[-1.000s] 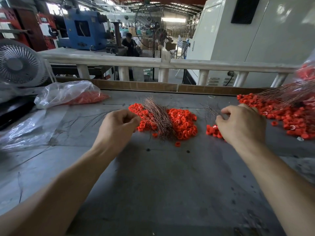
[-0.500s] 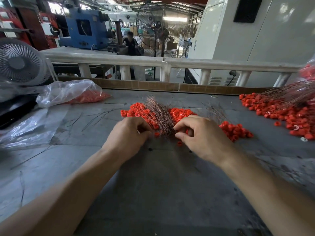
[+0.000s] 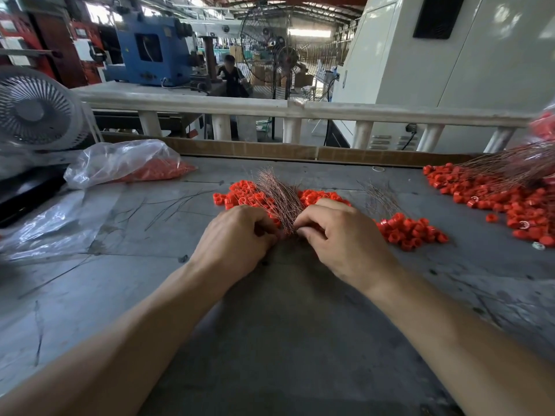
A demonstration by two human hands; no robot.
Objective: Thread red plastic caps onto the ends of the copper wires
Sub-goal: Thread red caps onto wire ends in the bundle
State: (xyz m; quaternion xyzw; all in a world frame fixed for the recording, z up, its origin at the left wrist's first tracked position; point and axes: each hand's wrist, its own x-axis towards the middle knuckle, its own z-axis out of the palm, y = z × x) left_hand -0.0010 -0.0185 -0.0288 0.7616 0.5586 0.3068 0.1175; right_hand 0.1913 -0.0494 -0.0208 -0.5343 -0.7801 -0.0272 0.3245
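On the grey counter (image 3: 270, 340), both hands meet at the near end of a bundle of copper wires (image 3: 279, 196) lying around the middle. The left hand (image 3: 237, 238) has its fingers curled in against the base of the bundle, and the right hand (image 3: 339, 238) pinches at the same spot with thumb and fingertips; whether either holds a single wire or a cap cannot be told, since the fingers hide it. The bundle's long axis runs from the hands toward the far edge, leaning slightly left, its loose tips fanned out at the far end. Red caps (image 3: 240, 195) lie heaped around it on both sides, with a smaller heap (image 3: 411, 231) to the right. Near the far right corner, another pile of caps (image 3: 510, 199) with wires (image 3: 516, 166) looks like finished work, so the task seems well underway, with plenty of wires and caps left.
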